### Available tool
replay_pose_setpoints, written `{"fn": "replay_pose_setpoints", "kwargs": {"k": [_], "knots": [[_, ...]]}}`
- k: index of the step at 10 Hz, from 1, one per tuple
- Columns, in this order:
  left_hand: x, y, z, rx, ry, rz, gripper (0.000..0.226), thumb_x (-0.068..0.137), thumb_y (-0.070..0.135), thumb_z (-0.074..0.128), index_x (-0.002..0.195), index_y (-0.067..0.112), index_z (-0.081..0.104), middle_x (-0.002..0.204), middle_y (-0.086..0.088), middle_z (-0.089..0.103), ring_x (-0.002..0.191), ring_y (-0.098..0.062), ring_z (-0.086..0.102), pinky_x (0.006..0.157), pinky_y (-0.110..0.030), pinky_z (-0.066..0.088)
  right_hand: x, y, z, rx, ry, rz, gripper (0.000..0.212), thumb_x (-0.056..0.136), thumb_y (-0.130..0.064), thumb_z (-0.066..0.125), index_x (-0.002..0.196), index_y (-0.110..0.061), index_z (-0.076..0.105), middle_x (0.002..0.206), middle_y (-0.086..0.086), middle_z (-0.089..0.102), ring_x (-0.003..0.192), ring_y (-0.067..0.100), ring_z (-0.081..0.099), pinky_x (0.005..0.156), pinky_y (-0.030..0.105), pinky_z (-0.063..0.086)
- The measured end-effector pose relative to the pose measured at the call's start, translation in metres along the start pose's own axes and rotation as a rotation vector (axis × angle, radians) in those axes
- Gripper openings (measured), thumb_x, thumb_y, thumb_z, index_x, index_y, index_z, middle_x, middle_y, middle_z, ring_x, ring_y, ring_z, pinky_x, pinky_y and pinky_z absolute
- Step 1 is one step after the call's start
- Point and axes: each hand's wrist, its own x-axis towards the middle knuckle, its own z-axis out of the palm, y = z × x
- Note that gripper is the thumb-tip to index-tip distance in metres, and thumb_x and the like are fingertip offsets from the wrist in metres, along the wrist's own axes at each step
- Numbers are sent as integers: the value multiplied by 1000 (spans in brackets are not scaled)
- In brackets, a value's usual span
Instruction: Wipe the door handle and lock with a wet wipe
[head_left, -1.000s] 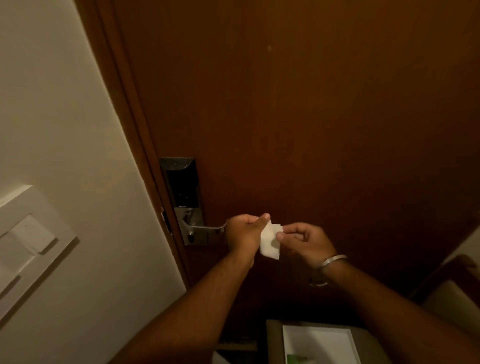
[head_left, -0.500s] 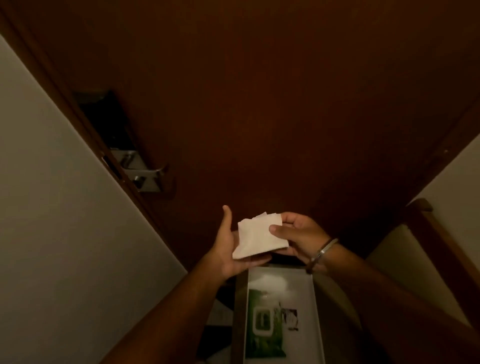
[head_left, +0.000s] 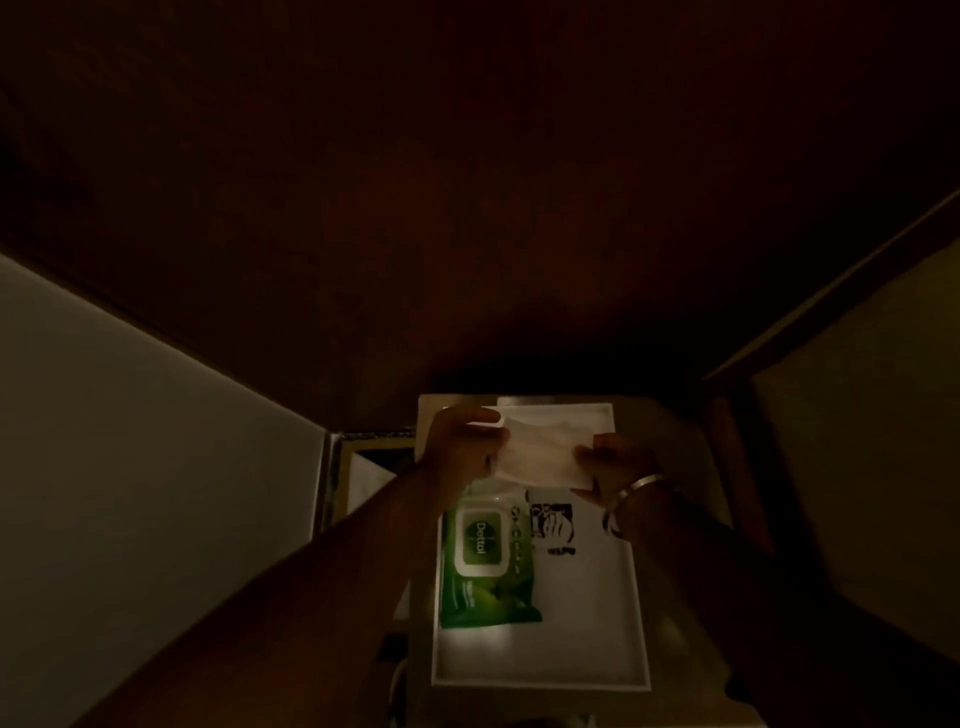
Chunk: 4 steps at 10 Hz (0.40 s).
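**Wet wipe stretched between both hands above the tray**

Here, in dim light, the head camera looks steeply down. The white wet wipe (head_left: 540, 449) is held in the air near the centre of the view, a little toward 6 o'clock, spread out flat between the two hands. The left hand (head_left: 460, 444) is closed on the wipe's edge at the 9 o'clock side, thumb on top and fingers curled beneath. The right hand (head_left: 615, 462) pinches the opposite edge at the 3 o'clock side; a metal bangle (head_left: 636, 496) circles that wrist. Both forearms run in from the lower edge of the view.

Directly below the wipe lies a white rectangular tray (head_left: 587, 639), its long side running from 12 to 6 o'clock. In the tray's 9 o'clock half rests a green Dettol wipes pack (head_left: 480, 564), lying flat, its flip lid closed and facing up. Just beside the pack, toward 3 o'clock, a small black-and-white printed item (head_left: 553, 525) lies on the tray floor; its print is too blurred to read.

The dark wooden door (head_left: 467, 208) fills the upper half of the view. Its handle and lock are outside the view. A pale wall (head_left: 130, 441) stands at 9 o'clock, and another pale panel (head_left: 872, 441) at 3 o'clock.
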Motion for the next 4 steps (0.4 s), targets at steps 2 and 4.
{"fn": "replay_pose_setpoints", "kwargs": {"k": [2, 4], "knots": [[69, -55, 13, 502, -5, 109, 38, 88, 7, 68, 123, 1, 56, 118, -21, 62, 104, -31, 62, 91, -42, 53, 63, 43, -1, -375, 294, -81, 46, 100, -13, 42, 145, -3, 42, 151, 16, 43, 138, 28, 41, 108, 30, 34], [-6, -17, -24, 912, -7, 325, 64, 92, 28, 63, 145, 18, 30, 147, -11, 41, 131, -28, 41, 107, -44, 39, -29, 26, 5, -821, 317, -428, 68, 98, -32, 43, 159, -21, 14, 163, 10, 24, 145, 31, 31, 117, 42, 31]]}}
